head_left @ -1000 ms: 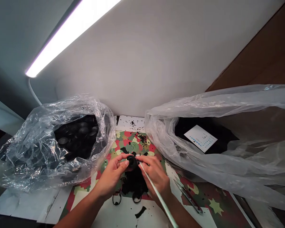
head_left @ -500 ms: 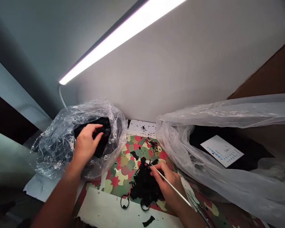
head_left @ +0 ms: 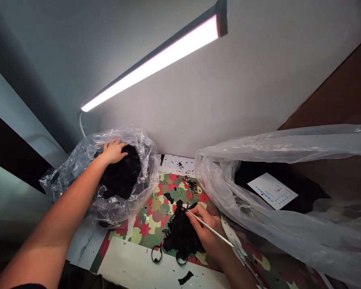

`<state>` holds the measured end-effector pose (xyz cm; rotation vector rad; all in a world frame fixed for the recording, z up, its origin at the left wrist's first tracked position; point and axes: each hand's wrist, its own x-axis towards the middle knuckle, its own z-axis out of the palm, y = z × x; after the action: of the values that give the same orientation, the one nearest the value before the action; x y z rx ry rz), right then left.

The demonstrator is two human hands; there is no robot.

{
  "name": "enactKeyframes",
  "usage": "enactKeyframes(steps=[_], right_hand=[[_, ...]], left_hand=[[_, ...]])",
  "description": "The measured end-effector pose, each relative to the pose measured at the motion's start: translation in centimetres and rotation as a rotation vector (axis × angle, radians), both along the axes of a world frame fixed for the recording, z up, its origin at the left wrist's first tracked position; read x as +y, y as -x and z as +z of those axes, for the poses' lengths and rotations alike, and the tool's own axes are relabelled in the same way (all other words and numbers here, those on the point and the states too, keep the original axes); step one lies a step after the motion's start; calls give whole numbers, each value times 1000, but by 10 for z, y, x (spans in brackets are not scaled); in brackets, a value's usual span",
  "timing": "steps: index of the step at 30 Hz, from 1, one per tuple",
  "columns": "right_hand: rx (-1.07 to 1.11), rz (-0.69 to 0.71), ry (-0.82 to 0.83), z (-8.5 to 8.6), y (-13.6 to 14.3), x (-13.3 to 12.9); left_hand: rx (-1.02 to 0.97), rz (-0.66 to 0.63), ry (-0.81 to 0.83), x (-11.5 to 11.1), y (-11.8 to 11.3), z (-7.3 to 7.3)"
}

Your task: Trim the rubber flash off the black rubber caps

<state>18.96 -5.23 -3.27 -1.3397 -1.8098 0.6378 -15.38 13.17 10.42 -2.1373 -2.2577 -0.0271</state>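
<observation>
My left hand [head_left: 116, 151] reaches into the open clear plastic bag [head_left: 149, 160] on the left. Its fingers are apart and rest at the far side of a heap of black pieces [head_left: 122, 176] inside. My right hand [head_left: 209, 226] is closed around a thin white stick [head_left: 215, 232], whose tip points at a pile of black scraps [head_left: 182, 233] on the patterned sheet. Part of that pile lies under the hand. Two black rings [head_left: 157, 254] and a loose black strip [head_left: 185, 277] sit at the near edge.
A large translucent bag [head_left: 246, 220] on the right holds black material and a white card [head_left: 272, 191] with blue marks. Metal tools [head_left: 243, 257] lie by my right wrist. Black crumbs [head_left: 190, 184] dot the patterned sheet. A lit tube lamp [head_left: 156, 64] hangs above.
My left hand has moved from above the bag's opening to farther in at its back, and its pinched fingers have spread. My right hand stays by the scraps with the stick. The view has shifted slightly.
</observation>
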Motion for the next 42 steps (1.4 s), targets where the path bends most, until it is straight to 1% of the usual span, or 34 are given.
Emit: enactKeyframes(steps=[3, 6, 8, 10, 12, 14, 15, 16, 17, 19, 21, 23, 25, 26, 28, 30, 31, 33, 35, 37, 39, 41, 42], right_hand=[[16, -44, -78, 4, 2, 2], [78, -87, -170, 8, 3, 4], [114, -54, -121, 9, 3, 4], [138, -15, -12, 7, 2, 3], [145, -9, 61, 4, 1, 2], [130, -29, 53, 4, 0, 1], [110, -38, 34, 5, 0, 2], [86, -47, 8, 7, 1, 3], [59, -52, -25, 10, 1, 4], [20, -35, -93, 15, 3, 8], [15, 13, -158, 17, 5, 13], [57, 62, -142, 14, 6, 17], [87, 116, -90, 8, 7, 18], [87, 147, -44, 4, 7, 18], [67, 166, -1, -3, 7, 17], [35, 167, -3, -8, 8, 17], [20, 171, -16, -10, 8, 18], [-8, 178, -37, -12, 8, 21], [-27, 186, -42, -13, 9, 25], [-40, 182, -36, -13, 8, 28], [-43, 182, -39, -9, 6, 29], [-37, 200, -50, -4, 3, 27], [-33, 217, -57, -2, 2, 26]], left_hand=[[14, -51, 29, -4, -4, 12], [15, -125, 60, -16, -11, 19], [15, -151, 52, -29, -16, 20], [12, -161, 23, -47, -21, 20], [2, -167, -12, -68, -26, 16], [-17, -157, -55, -88, -31, 10], [-48, -134, -103, -96, -35, 5], [-85, -131, -121, -103, -39, 0], [-145, -156, -130, -107, -44, -5], [-265, -232, -221, -109, -61, -14], [-353, -383, -320, -105, -88, -17], [-410, -601, -328, -96, -123, -13], [-448, -823, -256, -86, -164, -3], [-473, -912, -221, -80, -186, 1], [-498, -1025, -117, -66, -231, 7], [-436, -1098, 31, -50, -275, 4], [-402, -1125, 69, -43, -295, 0], [-332, -1170, 127, -30, -332, -12], [-249, -1229, 200, -22, -362, -24], [-179, -1283, 257, -18, -385, -31], [-129, -1322, 291, -16, -401, -33], [-85, -1308, 299, -16, -413, -32], [-60, -1268, 290, -17, -417, -31]])
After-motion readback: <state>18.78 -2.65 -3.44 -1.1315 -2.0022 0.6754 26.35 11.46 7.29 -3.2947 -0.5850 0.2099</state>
